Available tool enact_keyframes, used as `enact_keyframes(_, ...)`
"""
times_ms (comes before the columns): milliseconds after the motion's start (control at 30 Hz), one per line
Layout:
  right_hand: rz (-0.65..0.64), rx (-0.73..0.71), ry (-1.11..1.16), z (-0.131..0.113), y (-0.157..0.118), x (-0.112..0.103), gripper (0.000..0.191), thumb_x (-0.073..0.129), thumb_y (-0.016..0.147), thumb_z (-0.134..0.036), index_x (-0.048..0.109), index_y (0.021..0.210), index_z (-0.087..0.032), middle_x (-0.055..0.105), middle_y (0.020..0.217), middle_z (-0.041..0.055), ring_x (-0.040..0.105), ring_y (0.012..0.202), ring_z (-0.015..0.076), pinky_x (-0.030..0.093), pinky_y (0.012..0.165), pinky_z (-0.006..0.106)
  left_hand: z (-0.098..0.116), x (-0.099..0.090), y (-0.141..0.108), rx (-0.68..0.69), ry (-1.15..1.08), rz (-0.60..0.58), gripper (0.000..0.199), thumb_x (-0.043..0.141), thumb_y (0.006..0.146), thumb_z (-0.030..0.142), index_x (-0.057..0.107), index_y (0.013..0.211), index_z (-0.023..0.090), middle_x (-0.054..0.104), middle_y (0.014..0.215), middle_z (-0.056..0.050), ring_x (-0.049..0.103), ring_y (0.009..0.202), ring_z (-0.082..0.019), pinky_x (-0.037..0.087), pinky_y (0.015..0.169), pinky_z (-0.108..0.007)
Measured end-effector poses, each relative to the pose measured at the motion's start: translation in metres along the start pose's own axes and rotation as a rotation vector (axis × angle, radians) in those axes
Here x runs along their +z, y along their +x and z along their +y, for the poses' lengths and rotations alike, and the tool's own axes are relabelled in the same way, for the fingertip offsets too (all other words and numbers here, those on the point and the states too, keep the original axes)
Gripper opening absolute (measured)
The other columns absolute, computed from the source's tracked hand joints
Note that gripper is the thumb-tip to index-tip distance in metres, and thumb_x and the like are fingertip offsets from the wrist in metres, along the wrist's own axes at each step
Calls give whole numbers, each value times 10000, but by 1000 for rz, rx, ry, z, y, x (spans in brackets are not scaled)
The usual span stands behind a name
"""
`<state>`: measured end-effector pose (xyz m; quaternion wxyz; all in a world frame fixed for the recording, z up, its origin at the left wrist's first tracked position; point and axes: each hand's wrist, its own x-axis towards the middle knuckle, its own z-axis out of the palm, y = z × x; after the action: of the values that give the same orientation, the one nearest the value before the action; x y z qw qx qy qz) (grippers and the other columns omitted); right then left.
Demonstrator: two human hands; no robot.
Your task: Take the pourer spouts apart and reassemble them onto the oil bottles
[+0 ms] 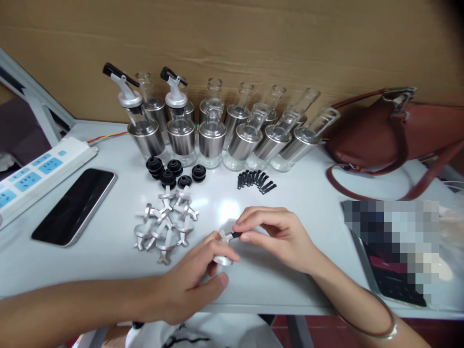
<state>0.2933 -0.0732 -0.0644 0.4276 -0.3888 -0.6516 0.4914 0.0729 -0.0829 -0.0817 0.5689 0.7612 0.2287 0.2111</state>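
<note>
My left hand (195, 275) holds a silver pourer top (223, 261) between its fingers, near the table's front edge. The fingertips of my right hand (277, 234) pinch a small black piece (236, 235) at the pourer's spout. Left of my hands lies a pile of silver pourer tops (165, 224). Behind that pile sit several black ribbed stoppers (168, 178). A group of small black levers (253, 179) lies beyond my right hand. Two rows of glass bottles with steel sleeves (212, 140) stand at the back; two at the left carry fitted pourers (176, 99).
A white power strip (43, 169) and a black phone (74, 207) lie on the left of the table (119, 270). A brown leather bag (366, 130) sits at the back right. A partly blurred dark flat item (395, 275) lies at the right. Cardboard (232, 43) stands behind the bottles.
</note>
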Motion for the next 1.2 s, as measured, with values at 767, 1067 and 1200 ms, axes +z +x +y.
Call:
enact_keyframes(767, -421, 418, 467, 1, 1, -3, 357, 560, 940, -428, 668, 1153, -162, 611, 861, 31, 561, 817, 117, 451, 793, 259, -2, 2, 1, 48, -97, -49, 172, 419, 946, 168, 418, 1086, 267, 505, 1115, -57, 525, 1038, -199, 460, 700, -254)
enact_keyframes(1067, -478, 447, 541, 2, 3, -2, 338, 582, 918, -454, 600, 1122, -186, 566, 840, 17, 539, 833, 139, 425, 803, 281, -3, 4, 2, 77, -71, 9, 152, 429, 965, 190, 457, 1102, 250, 565, 1089, -69, 562, 1010, -193, 494, 839, -328)
enact_keyframes(1200, -517, 385, 628, 3, 2, 0, 270, 606, 918, -398, 593, 1040, -157, 521, 750, -18, 479, 691, 102, 391, 714, 253, 0, 2, 5, 138, -79, -30, 208, 418, 941, 94, 472, 1072, 246, 602, 1166, -76, 543, 1073, -184, 458, 923, -348)
